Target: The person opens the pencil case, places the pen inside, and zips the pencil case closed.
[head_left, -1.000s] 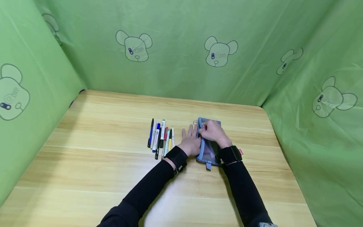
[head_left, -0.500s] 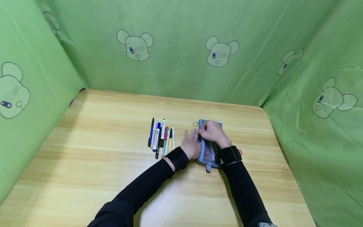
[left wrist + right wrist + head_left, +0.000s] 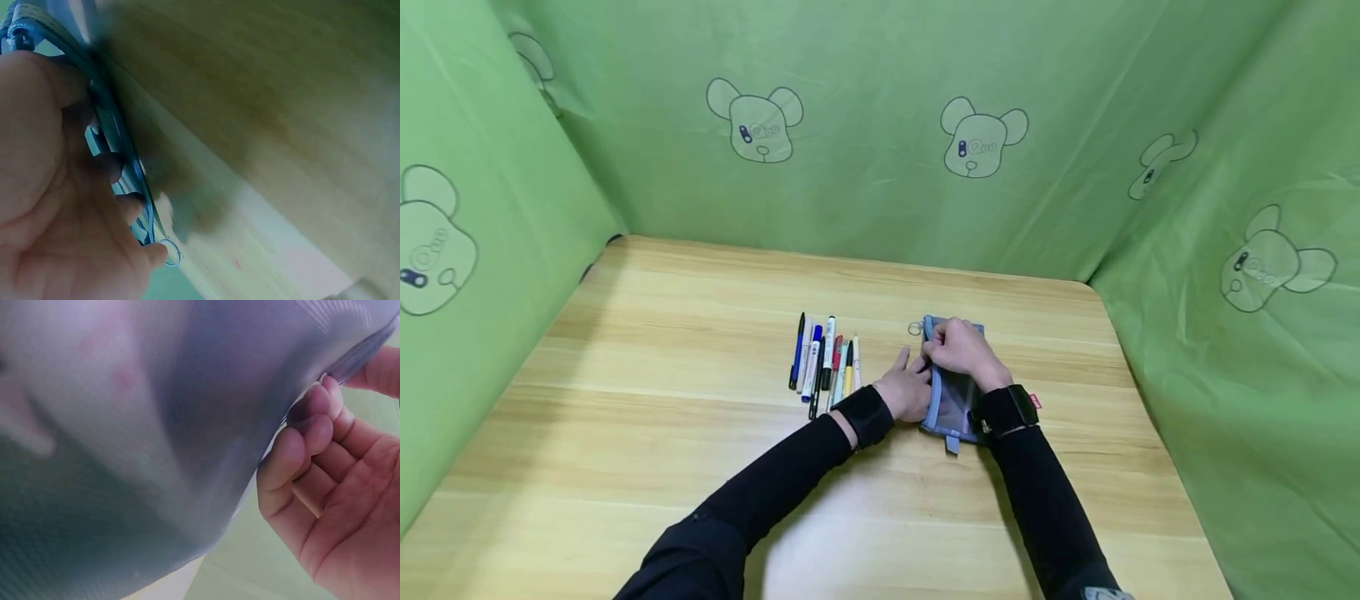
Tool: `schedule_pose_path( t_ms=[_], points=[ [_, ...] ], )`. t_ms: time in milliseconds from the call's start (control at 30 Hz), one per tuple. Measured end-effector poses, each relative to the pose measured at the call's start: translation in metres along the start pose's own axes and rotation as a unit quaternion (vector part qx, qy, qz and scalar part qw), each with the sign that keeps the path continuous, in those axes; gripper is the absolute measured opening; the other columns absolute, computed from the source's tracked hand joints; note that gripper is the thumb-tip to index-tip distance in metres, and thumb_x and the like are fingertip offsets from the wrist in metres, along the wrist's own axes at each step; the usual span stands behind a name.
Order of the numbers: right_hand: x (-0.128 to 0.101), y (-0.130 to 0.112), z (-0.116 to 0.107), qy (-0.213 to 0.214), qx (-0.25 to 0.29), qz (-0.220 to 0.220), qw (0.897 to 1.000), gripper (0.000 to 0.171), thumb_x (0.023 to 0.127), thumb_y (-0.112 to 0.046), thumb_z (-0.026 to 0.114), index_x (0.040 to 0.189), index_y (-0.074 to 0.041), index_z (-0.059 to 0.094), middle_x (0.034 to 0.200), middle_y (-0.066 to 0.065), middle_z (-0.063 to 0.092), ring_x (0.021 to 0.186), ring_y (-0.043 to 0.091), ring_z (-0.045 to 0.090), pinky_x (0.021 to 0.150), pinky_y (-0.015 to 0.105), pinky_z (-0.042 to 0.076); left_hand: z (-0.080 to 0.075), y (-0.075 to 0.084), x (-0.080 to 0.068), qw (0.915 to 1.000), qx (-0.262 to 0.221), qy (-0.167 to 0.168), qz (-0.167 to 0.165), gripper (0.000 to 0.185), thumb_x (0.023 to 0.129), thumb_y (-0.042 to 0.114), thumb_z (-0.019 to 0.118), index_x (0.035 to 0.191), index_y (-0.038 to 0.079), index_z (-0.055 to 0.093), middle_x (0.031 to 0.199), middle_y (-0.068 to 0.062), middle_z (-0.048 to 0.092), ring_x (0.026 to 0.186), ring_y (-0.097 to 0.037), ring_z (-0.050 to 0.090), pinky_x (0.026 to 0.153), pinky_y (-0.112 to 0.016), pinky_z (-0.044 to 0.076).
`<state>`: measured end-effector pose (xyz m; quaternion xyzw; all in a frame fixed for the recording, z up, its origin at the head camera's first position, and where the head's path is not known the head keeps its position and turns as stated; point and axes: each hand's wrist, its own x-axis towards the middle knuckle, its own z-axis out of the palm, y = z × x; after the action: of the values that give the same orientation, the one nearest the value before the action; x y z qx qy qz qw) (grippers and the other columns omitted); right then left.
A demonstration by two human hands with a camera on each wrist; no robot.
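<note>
A grey-blue mesh pencil case (image 3: 958, 402) with a zip along its left side lies right of the middle of the table. My right hand (image 3: 961, 346) pinches the upper left edge of the case between thumb and curled fingers; the right wrist view shows the fingertips (image 3: 315, 428) on its rim. My left hand (image 3: 904, 390) is at the zip side, and in the left wrist view its fingers (image 3: 109, 165) reach into the opening past the zip edge. Those fingertips are partly hidden. A metal ring (image 3: 171, 253) hangs at the case's end.
Several pens and markers (image 3: 827, 362) lie side by side just left of my left hand. The wooden table (image 3: 625, 467) is bordered by green curtains (image 3: 865, 192) at the back and both sides.
My left hand has gone from fingers spread beside the zip to fingers partly inside the case's opening. The right hand keeps its pinch in nearly the same place.
</note>
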<state>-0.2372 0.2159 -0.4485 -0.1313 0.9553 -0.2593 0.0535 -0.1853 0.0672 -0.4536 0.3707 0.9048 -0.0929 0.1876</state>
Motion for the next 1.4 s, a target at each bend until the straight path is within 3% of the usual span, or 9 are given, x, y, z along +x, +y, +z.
schedule_pose_path(
  t_ms=[267,433,633,767,1000,1167,1300,1400],
  points=[
    [0.0,-0.001,-0.004,-0.001,0.004,0.003,1.0,0.029,0.088,-0.017,0.062,0.062,-0.016,0.05,0.057,-0.005,0.045,0.053,0.013,0.044,0.057,0.026,0.036,0.003,-0.007,0.003,0.9994,0.005,0.014,0.031,0.036,0.107,0.036,0.045,0.13,0.022,0.069,0.168,0.003,0.029,0.16,-0.024,0.013,0.13,-0.052,0.013],
    [0.0,0.0,-0.005,0.003,0.001,0.003,1.0,0.027,0.088,-0.017,0.062,0.062,-0.016,0.053,0.058,-0.005,0.049,0.054,0.013,0.046,0.057,0.027,0.038,0.005,-0.01,0.003,0.9985,-0.015,0.012,0.052,0.032,0.105,0.027,0.048,0.128,0.019,0.069,0.17,0.0,0.024,0.161,-0.028,0.009,0.13,-0.054,0.011],
    [-0.002,0.0,-0.004,0.001,0.003,0.008,1.0,0.026,0.088,-0.018,0.061,0.063,-0.015,0.053,0.058,-0.005,0.047,0.052,0.013,0.044,0.057,0.026,0.036,0.003,-0.007,0.004,0.999,-0.006,0.021,0.039,0.03,0.104,0.028,0.049,0.12,0.02,0.072,0.168,0.003,0.03,0.159,-0.025,0.013,0.129,-0.054,0.016],
    [-0.002,0.001,-0.004,-0.006,0.011,0.012,1.0,0.028,0.089,-0.019,0.06,0.063,-0.015,0.051,0.058,-0.005,0.043,0.051,0.013,0.041,0.055,0.024,0.033,0.002,-0.004,0.006,0.9989,0.019,0.03,0.03,0.032,0.103,0.03,0.048,0.123,0.022,0.072,0.164,0.005,0.037,0.156,-0.024,0.018,0.128,-0.052,0.021],
    [0.0,0.0,-0.005,0.006,0.008,0.008,1.0,0.027,0.089,-0.019,0.06,0.063,-0.015,0.053,0.058,-0.005,0.045,0.053,0.014,0.043,0.056,0.026,0.034,0.0,0.0,0.008,0.9964,0.073,0.04,0.015,0.034,0.104,0.031,0.046,0.128,0.023,0.069,0.16,0.006,0.042,0.158,-0.025,0.014,0.127,-0.049,0.024],
    [0.0,-0.002,-0.007,0.011,0.01,0.009,1.0,0.026,0.087,-0.018,0.061,0.063,-0.014,0.053,0.058,-0.005,0.046,0.053,0.014,0.043,0.055,0.026,0.033,0.004,0.0,0.008,0.9931,0.097,0.064,0.013,0.033,0.106,0.029,0.045,0.124,0.021,0.071,0.155,0.007,0.048,0.155,-0.023,0.021,0.125,-0.05,0.028],
    [0.0,-0.001,-0.006,0.008,0.007,0.007,1.0,0.026,0.087,-0.018,0.06,0.063,-0.014,0.053,0.058,-0.005,0.045,0.053,0.013,0.043,0.055,0.025,0.033,0.007,-0.003,0.006,0.9947,0.07,0.075,0.014,0.029,0.106,0.027,0.047,0.116,0.02,0.073,0.152,0.005,0.05,0.15,-0.022,0.027,0.123,-0.05,0.03],
    [0.0,-0.001,-0.006,0.006,0.006,0.007,1.0,0.026,0.088,-0.018,0.06,0.063,-0.014,0.052,0.058,-0.004,0.046,0.053,0.013,0.043,0.055,0.025,0.033,0.005,-0.006,0.002,0.9968,0.029,0.071,0.021,0.025,0.104,0.024,0.051,0.118,0.021,0.072,0.155,0.002,0.047,0.151,-0.023,0.027,0.124,-0.053,0.028]
  ],
)
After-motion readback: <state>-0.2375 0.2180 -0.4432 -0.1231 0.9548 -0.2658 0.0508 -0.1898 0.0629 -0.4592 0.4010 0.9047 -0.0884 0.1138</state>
